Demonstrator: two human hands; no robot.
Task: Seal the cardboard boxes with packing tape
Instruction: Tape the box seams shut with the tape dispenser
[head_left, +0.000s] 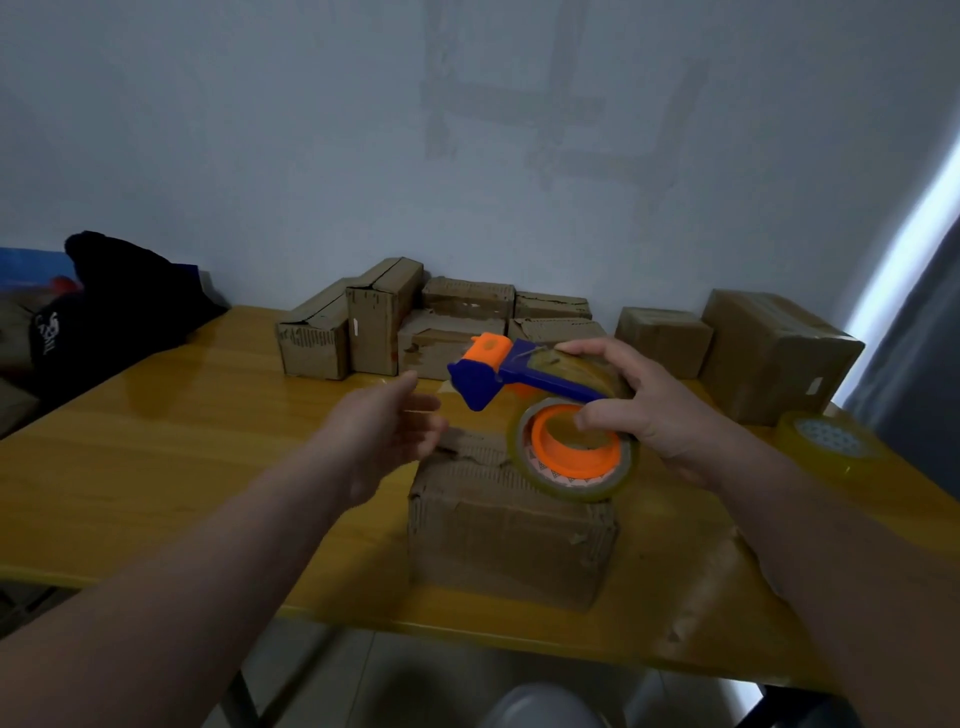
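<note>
Bare hands are hovering above a cardboard box (509, 525) on the yellow counter (182, 447).
Left hand (387, 431) is reaching, fingers loosely spread, holding nothing; beside it the blue-and-orange tape dispenser (522, 373) is hanging over the box, with the right hand (649, 410) gripping its roll; a spare tape roll (831, 441) is lying far right.

Table (182, 441): cardboard boxes (506, 530), apparently a tape roll (831, 441)
</note>
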